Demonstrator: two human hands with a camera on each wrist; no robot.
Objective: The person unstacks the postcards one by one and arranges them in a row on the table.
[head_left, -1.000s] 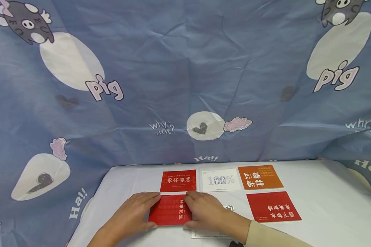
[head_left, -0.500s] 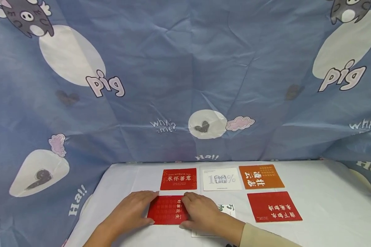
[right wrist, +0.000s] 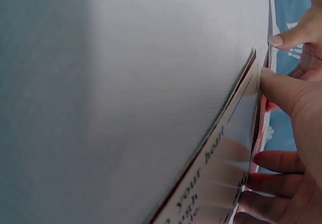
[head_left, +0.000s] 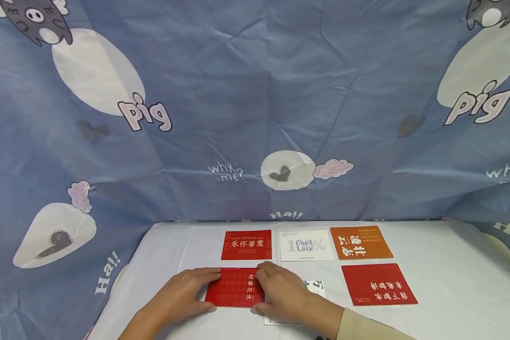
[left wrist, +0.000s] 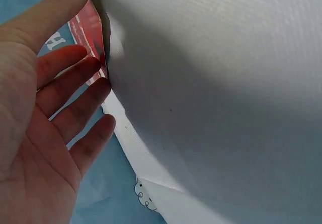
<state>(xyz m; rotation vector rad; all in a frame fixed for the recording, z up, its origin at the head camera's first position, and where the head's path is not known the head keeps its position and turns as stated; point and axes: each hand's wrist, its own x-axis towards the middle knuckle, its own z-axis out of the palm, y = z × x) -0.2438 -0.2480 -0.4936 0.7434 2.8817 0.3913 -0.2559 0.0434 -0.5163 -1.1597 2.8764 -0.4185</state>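
Note:
A red card with pale Chinese characters at its right end is held flat, close over the white tabletop, between two bare hands. The left hand holds its left short side, thumb by the near corner and index finger by the far one. In the left wrist view, that hand's other fingers spread loosely behind the red card. At the opposite short side, the right hand grips with thumb and fingers, covering that edge. A white card with green-black lettering is partly hidden under the right wrist.
Behind the held card lie another red card, a white "Good Luck" card and an orange card. Further right is a red card with white characters. A blue pig-print cloth hangs along the table's back edge.
The held card shifts slightly left and toward the person, then slightly back right, with both hands staying at its ends. The whole head view drifts a little.

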